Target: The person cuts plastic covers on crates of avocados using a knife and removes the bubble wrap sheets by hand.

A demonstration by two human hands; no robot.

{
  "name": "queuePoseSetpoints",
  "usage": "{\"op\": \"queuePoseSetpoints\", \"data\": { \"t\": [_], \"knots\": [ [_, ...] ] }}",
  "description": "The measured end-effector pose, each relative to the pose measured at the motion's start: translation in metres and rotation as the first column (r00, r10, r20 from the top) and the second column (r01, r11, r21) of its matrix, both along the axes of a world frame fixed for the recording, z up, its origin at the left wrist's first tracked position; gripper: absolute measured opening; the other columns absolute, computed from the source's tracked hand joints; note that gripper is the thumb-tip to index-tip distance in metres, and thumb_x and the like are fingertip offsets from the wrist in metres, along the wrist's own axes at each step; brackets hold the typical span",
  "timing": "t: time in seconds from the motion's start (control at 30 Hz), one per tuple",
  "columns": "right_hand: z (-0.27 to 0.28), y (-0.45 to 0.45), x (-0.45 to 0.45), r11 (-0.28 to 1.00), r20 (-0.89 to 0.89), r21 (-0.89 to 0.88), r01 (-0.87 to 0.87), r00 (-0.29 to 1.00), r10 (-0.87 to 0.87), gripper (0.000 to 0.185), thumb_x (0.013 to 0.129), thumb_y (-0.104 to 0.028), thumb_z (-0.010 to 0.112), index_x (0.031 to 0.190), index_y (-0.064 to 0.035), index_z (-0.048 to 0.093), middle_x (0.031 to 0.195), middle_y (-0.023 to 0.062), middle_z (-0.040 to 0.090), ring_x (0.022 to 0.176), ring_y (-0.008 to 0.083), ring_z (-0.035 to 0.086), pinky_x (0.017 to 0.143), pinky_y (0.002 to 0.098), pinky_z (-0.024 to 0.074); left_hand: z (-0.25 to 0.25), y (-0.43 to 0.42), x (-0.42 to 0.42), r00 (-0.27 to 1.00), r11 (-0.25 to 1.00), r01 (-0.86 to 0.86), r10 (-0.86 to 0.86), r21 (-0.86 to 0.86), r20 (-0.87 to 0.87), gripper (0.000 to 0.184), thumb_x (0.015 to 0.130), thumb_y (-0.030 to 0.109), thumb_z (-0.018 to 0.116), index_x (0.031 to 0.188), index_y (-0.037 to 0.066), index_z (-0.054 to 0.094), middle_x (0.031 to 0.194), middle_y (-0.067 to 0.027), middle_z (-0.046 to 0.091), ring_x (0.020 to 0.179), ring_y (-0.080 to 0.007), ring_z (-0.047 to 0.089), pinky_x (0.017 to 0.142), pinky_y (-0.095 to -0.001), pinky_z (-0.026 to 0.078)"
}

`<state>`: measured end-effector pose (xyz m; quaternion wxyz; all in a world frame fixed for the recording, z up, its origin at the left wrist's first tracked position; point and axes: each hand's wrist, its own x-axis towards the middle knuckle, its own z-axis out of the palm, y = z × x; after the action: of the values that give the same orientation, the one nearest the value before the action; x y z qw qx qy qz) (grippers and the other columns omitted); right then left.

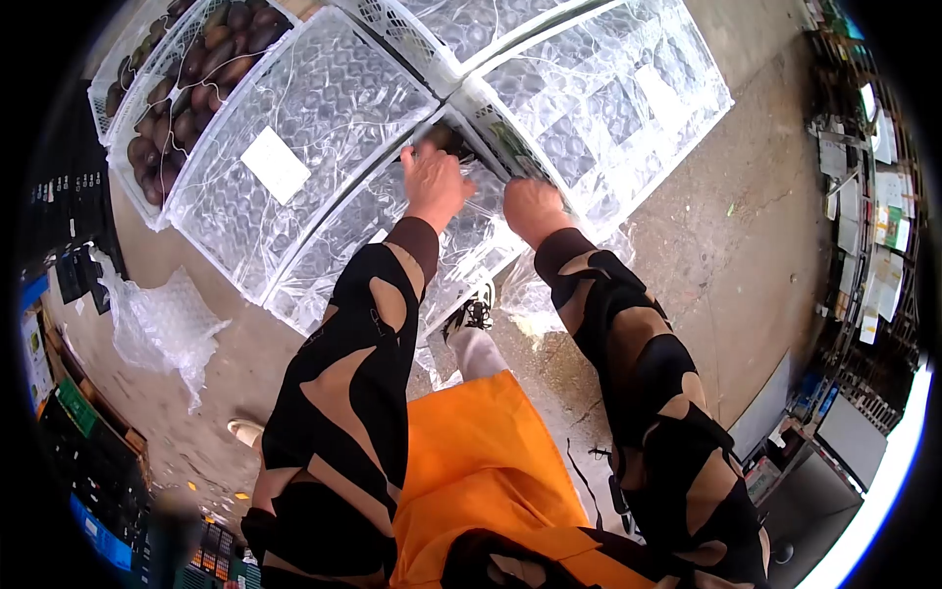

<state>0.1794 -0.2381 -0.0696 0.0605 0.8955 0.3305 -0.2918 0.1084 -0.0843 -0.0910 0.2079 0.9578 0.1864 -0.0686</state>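
At upper centre, I see the clear wrap (479,241) lying under the left hand (435,184), its right edge by the right hand (536,209); fingers are curled, grip I cannot tell.

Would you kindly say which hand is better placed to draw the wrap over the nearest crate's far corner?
Probably the left hand: its fingers are near that corner, while the right hand sits farther from it.
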Motion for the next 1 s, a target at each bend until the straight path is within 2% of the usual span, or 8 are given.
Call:
{"op": "queuePoseSetpoints", "data": {
  "t": [0.17, 0.27, 0.43, 0.53, 0.57, 0.67, 0.9, 1.0],
  "knots": [
    [0.046, -0.086, -0.059, 0.909, 0.086, 0.31, 0.279, 0.944, -0.319, 0.034, 0.098, -0.03, 0.047, 0.125, -0.0083, 0.048, 0.09, 0.0229, 0.067, 0.073, 0.0401, 0.066, 0.063, 0.0483, 0.0519, -0.002, 0.005, -0.046, 0.968, 0.972, 0.179, -0.147, -0.149, 0.201, 0.043, 0.079, 0.005, 0.063, 0.122, 0.005, 0.056, 0.136, -0.0096, 0.051, 0.137, -0.0251, 0.035, 0.111, -0.0539, 0.014],
    [0.08, -0.153, -0.118, 0.87, 0.051, 0.35, 0.347, 0.921, -0.387, 0.037, 0.098, -0.023, 0.051, 0.132, -0.0094, 0.046, 0.099, 0.0179, 0.068, 0.077, 0.0356, 0.068, 0.064, 0.0435, 0.0541, -0.004, -0.013, -0.055, 0.977, 0.997, 0.014, -0.031, 0.077, 0.213, 0.044, 0.08, 0.003, 0.062, 0.123, 0.004, 0.054, 0.134, -0.0096, 0.052, 0.137, -0.026, 0.034, 0.112, -0.052, 0.016],
    [0.057, -0.137, -0.111, 0.862, 0.064, 0.386, 0.328, 0.923, -0.38, 0.035, 0.097, -0.025, 0.051, 0.127, -0.0086, 0.052, 0.097, 0.0196, 0.068, 0.077, 0.0361, 0.067, 0.063, 0.0433, 0.0536, -0.021, -0.069, -0.016, 0.937, 0.976, 0.212, -0.19, -0.045, 0.294, 0.053, 0.078, 0.016, 0.068, 0.125, 0.0, 0.05, 0.116, -0.0141, 0.059, 0.127, -0.0248, 0.043, 0.11, -0.0445, 0.023],
    [0.034, -0.109, -0.076, 0.864, 0.089, 0.431, 0.26, 0.941, -0.328, 0.028, 0.096, -0.026, 0.051, 0.116, -0.0081, 0.056, 0.084, 0.0205, 0.067, 0.073, 0.04, 0.065, 0.064, 0.0483, 0.0512, -0.017, -0.086, -0.01, 0.966, 0.967, 0.252, -0.253, -0.028, -0.05, 0.075, 0.072, 0.032, 0.079, 0.131, -0.002, 0.047, 0.106, -0.0156, 0.064, 0.115, -0.0274, 0.051, 0.108, -0.0419, 0.025],
    [0.03, -0.105, -0.065, 0.895, 0.076, 0.365, 0.257, 0.95, -0.303, 0.026, 0.096, -0.027, 0.051, 0.113, -0.0081, 0.056, 0.082, 0.0208, 0.067, 0.073, 0.0407, 0.065, 0.064, 0.0491, 0.0509, -0.028, -0.092, -0.01, 0.965, 0.954, 0.255, -0.26, 0.155, 0.014, 0.074, 0.07, 0.038, 0.08, 0.125, -0.003, 0.051, 0.094, -0.0152, 0.067, 0.104, -0.0257, 0.055, 0.103, -0.0398, 0.028],
    [0.033, -0.103, -0.046, 0.95, 0.041, 0.205, 0.237, 0.967, -0.25, 0.024, 0.096, -0.029, 0.049, 0.105, -0.008, 0.055, 0.078, 0.0216, 0.067, 0.073, 0.0423, 0.064, 0.065, 0.0511, 0.0502, -0.018, -0.094, -0.022, 0.981, 0.987, 0.132, -0.143, -0.091, -0.128, 0.062, 0.071, 0.04, 0.079, 0.111, -0.003, 0.059, 0.088, -0.0125, 0.068, 0.099, -0.0243, 0.056, 0.097, -0.0394, 0.03],
    [0.018, -0.128, -0.038, 0.989, -0.027, -0.036, 0.145, 0.989, -0.146, 0.023, 0.096, -0.026, 0.05, 0.107, -0.0072, 0.056, 0.078, 0.0207, 0.066, 0.074, 0.0416, 0.064, 0.065, 0.0506, 0.0499, -0.01, -0.068, -0.039, 0.941, 0.907, 0.336, -0.313, -0.255, 0.127, 0.017, 0.073, 0.028, 0.077, 0.075, 0.012, 0.07, 0.082, -0.0031, 0.067, 0.088, -0.0218, 0.056, 0.09, -0.041, 0.029],
    [0.038, -0.154, -0.067, 0.91, 0.064, 0.327, 0.256, 0.954, -0.291, 0.026, 0.097, -0.024, 0.049, 0.115, -0.0069, 0.056, 0.078, 0.0199, 0.066, 0.073, 0.0396, 0.065, 0.064, 0.0477, 0.0507, -0.017, -0.055, -0.052, 0.955, 0.878, 0.264, -0.181, -0.399, 0.235, 0.009, 0.077, 0.015, 0.072, 0.073, 0.011, 0.065, 0.079, -0.0013, 0.063, 0.092, -0.0214, 0.056, 0.089, -0.0394, 0.032]
  ]
}}
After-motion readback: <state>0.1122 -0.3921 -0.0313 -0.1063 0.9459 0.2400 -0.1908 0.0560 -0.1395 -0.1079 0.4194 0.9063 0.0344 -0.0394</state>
